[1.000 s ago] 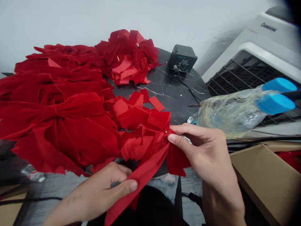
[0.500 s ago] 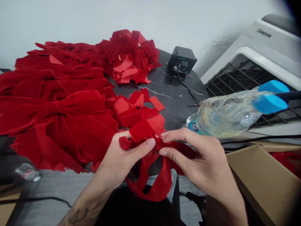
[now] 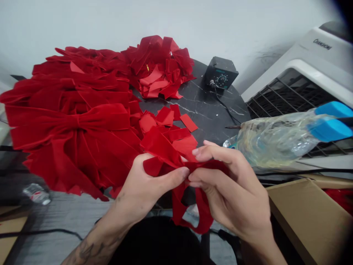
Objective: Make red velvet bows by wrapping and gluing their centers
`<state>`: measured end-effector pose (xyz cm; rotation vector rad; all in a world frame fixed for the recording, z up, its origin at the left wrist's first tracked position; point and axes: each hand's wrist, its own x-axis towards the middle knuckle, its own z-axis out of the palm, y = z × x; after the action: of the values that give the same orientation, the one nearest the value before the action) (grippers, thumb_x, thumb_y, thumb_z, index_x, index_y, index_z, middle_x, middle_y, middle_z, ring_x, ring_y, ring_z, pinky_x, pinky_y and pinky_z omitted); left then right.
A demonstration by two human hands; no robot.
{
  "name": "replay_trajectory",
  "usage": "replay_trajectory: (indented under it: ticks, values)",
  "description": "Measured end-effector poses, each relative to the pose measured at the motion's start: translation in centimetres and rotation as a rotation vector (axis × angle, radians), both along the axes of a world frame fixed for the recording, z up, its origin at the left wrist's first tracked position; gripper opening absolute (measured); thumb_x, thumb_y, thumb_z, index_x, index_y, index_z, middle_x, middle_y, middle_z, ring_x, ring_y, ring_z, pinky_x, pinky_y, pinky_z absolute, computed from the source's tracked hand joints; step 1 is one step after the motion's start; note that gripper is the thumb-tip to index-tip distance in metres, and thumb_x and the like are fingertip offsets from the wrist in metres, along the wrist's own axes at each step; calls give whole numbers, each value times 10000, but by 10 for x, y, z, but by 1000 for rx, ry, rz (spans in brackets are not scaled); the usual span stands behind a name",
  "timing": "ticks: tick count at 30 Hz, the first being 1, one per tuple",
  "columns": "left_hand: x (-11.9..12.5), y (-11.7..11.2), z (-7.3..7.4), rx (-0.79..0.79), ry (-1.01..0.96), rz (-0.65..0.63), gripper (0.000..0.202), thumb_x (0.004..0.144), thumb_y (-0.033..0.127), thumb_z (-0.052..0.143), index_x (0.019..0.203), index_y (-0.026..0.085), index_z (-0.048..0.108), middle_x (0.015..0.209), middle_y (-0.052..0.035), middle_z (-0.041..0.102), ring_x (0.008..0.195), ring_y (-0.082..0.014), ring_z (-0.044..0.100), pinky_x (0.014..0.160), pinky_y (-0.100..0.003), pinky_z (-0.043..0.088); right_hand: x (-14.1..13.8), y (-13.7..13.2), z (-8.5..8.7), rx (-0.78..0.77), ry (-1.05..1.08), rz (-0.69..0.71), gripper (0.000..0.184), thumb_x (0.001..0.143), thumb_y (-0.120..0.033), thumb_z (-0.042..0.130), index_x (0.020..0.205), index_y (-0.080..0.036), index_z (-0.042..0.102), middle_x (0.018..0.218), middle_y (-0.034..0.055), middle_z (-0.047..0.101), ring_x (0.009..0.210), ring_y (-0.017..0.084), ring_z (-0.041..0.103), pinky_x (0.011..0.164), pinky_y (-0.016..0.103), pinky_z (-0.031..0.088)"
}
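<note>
Pinching one red ribbon, both hands' fingers seemingly pressed together.

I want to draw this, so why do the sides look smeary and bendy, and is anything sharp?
Head view: the middle is fairly sharp, where the left hand and right hand pinch the red ribbon. Head view, edges: they smear and bend from the wide lens, as on the plastic bottle; the top right corner goes dark. Light is soft, without hard shadows.

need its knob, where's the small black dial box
Head view: small black dial box, far edge of the dark marble table, right of the red ribbon scrap pile.
</note>
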<state>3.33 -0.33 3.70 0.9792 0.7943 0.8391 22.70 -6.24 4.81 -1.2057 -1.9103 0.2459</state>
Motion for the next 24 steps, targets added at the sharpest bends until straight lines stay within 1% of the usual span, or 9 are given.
replay_trajectory:
  ticks: [3,5,8,11,14,16,18,21,24]
  values:
    - [2,-3,5,32,132,79,191,858,126,898,1004,248,880,1040,10,890,964,-236,838,886,-306,674,-3,-1,-8,26,-18,-46,320,952,39,610,1083,-233,713,1302,70,663,1191,243,697,1272,587,476]
    - [3,-5,10,62,224,116,149,843,155,914,944,258,875,976,27,888,886,-231,838,800,-296,679,-6,-1,-12,24,-1,-80,321,964,34,579,1087,-236,701,1304,81,663,1173,250,711,1216,577,529]
    - [4,-9,15,119,308,131,91,847,206,920,897,257,865,892,33,877,814,-234,827,739,-303,674,-13,0,-12,14,48,-139,278,977,10,588,1063,-230,697,1287,89,656,1108,229,728,1035,445,629]
    - [1,-8,16,142,288,140,119,861,189,908,935,274,871,925,38,878,884,-241,835,809,-309,679,-17,3,-5,1,89,-185,213,979,-14,644,1019,-212,712,1219,82,670,1081,199,720,930,345,627]
    - [-6,-2,11,166,254,76,144,866,141,891,945,261,873,941,27,878,903,-232,830,799,-283,670,-17,5,1,-45,162,-194,178,964,-37,704,1009,-203,749,1132,71,696,1104,202,701,962,345,598]
    - [-12,2,6,193,221,4,199,831,102,909,950,258,871,924,34,874,870,-207,820,770,-247,654,-15,6,2,-126,274,-181,166,948,-66,757,1031,-209,767,1114,63,711,1117,210,701,974,351,593]
    - [-16,4,-2,182,174,-60,278,799,65,923,985,265,869,960,38,875,890,-193,819,791,-231,646,-13,6,1,-234,423,-160,191,931,-102,814,1064,-230,768,1122,46,724,1067,195,725,927,325,616]
    - [-19,7,-13,87,101,-121,272,829,67,899,1030,248,862,1017,4,873,971,-216,820,880,-274,655,-10,5,1,-383,588,-164,258,885,-150,892,1085,-254,766,1080,14,760,916,160,771,806,261,659]
    - [-18,10,-19,22,75,-177,239,865,89,866,1064,223,859,1013,-33,866,962,-232,811,911,-330,663,-8,4,3,-475,642,-186,294,834,-179,946,1067,-246,780,990,5,798,843,167,802,742,237,681]
